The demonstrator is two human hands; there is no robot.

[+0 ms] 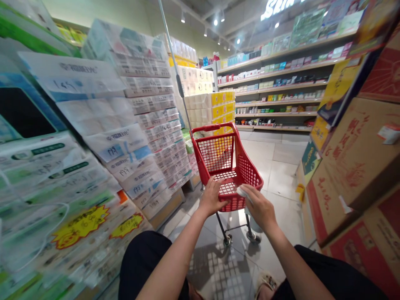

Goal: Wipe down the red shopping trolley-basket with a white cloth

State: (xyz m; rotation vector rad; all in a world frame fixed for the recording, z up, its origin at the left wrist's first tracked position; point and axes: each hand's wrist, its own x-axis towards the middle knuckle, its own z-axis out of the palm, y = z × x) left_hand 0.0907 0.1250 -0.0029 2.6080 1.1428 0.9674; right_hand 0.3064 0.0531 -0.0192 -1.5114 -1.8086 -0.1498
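A red plastic shopping cart stands on the tiled floor in the middle of the head view, with a metal pole rising at its left side. My left hand is at the cart's near rim, palm down with fingers apart, and nothing shows in it. At the near right corner of the cart, my right hand has its fingers bent round a small white thing, which looks like a cloth or tissue. Whether either hand touches the rim is hard to tell.
Stacks of wrapped paper packs line the left side. Cardboard boxes are piled at the right. Shelves of small goods run across the back. My knees flank the cart's near end, with tiled floor beyond it.
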